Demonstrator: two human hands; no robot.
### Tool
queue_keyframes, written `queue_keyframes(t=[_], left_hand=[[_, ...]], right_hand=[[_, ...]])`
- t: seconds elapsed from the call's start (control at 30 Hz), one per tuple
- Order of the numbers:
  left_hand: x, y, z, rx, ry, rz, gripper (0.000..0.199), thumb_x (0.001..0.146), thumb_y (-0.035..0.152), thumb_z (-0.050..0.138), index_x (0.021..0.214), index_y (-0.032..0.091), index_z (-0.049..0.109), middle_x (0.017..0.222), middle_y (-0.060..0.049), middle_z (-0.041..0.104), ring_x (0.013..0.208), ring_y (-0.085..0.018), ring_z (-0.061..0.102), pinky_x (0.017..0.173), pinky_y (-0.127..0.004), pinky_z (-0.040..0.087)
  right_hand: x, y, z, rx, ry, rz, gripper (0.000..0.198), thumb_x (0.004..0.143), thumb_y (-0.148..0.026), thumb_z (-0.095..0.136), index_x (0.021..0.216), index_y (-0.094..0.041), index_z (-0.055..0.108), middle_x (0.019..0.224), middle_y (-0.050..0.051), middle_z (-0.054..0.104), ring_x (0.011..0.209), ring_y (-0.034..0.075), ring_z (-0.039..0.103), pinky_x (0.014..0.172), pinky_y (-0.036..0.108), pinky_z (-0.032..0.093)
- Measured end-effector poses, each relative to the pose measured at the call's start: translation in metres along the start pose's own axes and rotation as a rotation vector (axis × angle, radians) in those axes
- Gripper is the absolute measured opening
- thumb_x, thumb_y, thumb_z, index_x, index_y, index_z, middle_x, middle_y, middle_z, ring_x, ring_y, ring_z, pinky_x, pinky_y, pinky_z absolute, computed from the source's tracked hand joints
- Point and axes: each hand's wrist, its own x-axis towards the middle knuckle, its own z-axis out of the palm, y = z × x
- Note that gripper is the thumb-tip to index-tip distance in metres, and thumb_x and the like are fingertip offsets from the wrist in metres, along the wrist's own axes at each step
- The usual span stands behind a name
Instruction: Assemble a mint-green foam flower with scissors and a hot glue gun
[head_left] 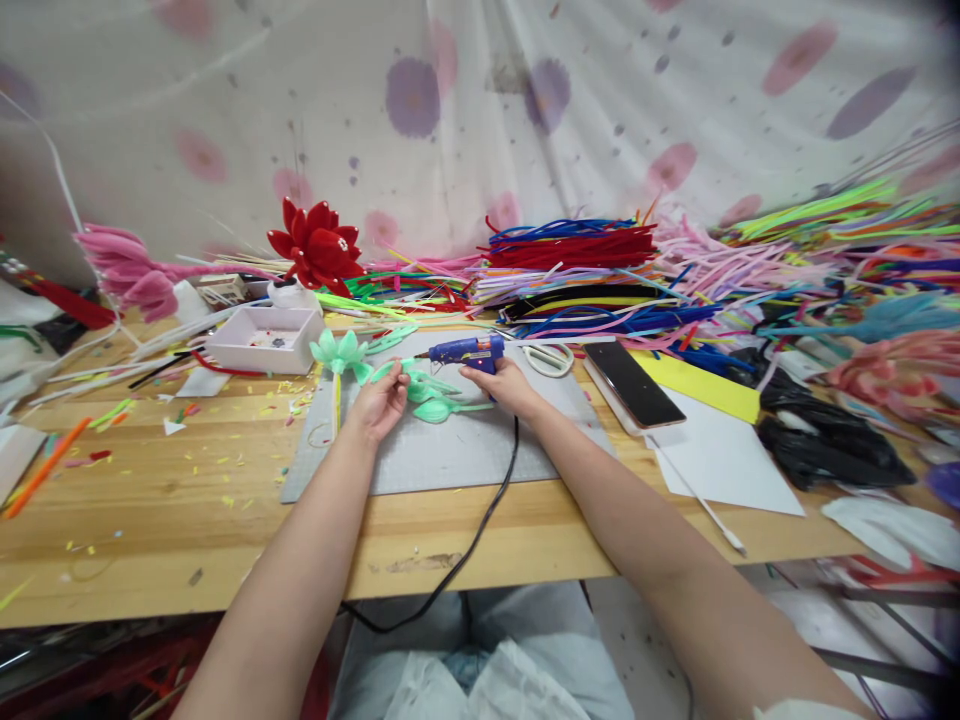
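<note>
My right hand [508, 385] is wrapped round the handle of a blue glue gun [469, 350], whose nozzle points left. A black cord hangs from the gun over the table's front edge. In a pinch, my left hand [381, 402] holds a mint-green petal [391, 370] right at the nozzle; the petal is partly hidden by the fingers. Beneath and beside the hands, more mint-green leaf-shaped pieces [442, 408] lie on a grey cutting mat [450, 470]. A mint-green flower [341, 352] with a pale stem is at the mat's left side, close to my left hand.
White-handled scissors [551, 360] lie right of the gun, near a phone [634, 383] and white paper [727, 460]. A small white box [264, 340] and a red flower [319, 245] stand back left. Bundles of coloured pipe cleaners [570, 250] line the back. Scraps litter the wooden table [172, 540].
</note>
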Motion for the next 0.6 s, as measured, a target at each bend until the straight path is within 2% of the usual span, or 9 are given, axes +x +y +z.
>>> queue_keyframes(t=[0.1,0.27,0.43,0.6], left_hand=[[0.001,0.000,-0.001,0.001,-0.003,0.003,0.009,0.084,0.008,0.048,0.081,0.013,0.055,0.058,0.004,0.048,0.050,-0.002,0.053,0.041,-0.005,0.042],[0.002,0.000,-0.002,0.017,-0.010,0.008,0.012,0.085,0.009,0.046,0.078,0.013,0.055,0.059,0.004,0.048,0.050,-0.002,0.053,0.041,-0.005,0.043],[0.001,0.001,-0.001,-0.025,0.006,-0.014,0.011,0.085,0.010,0.047,0.078,0.012,0.056,0.061,0.003,0.049,0.050,-0.001,0.052,0.041,-0.004,0.042],[0.000,0.003,0.000,-0.086,0.016,-0.036,0.012,0.087,0.012,0.046,0.081,0.012,0.056,0.063,0.002,0.051,0.050,0.000,0.052,0.040,-0.003,0.041]], right_hand=[[0.000,0.001,-0.001,0.005,0.006,0.010,0.035,0.063,-0.051,0.064,0.065,-0.018,0.055,0.047,-0.005,0.045,0.047,0.009,0.042,0.049,0.023,0.034],[-0.001,0.002,-0.001,0.015,-0.065,0.031,0.039,0.062,-0.055,0.064,0.061,-0.018,0.049,0.045,-0.006,0.041,0.043,0.007,0.035,0.044,0.023,0.029],[0.001,0.004,-0.003,0.006,-0.010,0.033,0.040,0.061,-0.055,0.064,0.060,-0.019,0.048,0.045,-0.007,0.042,0.043,0.006,0.035,0.044,0.022,0.028],[0.005,0.005,-0.017,0.040,0.044,0.054,0.041,0.062,-0.057,0.063,0.057,-0.019,0.048,0.045,-0.005,0.044,0.040,0.007,0.035,0.043,0.023,0.029]])
